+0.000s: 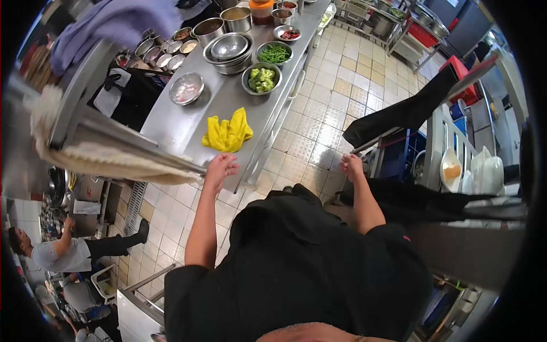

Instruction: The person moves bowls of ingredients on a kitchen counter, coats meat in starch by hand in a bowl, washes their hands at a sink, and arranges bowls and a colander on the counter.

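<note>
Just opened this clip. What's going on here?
A person in black is at the end of a metal counter. Their left hand is by its near end, closest to a crumpled yellow cloth. Their right hand is out to the other side, near a hanging black cloth. Whether either hand grips anything is hard to tell. Beyond the yellow cloth stands a bowl of broccoli.
</note>
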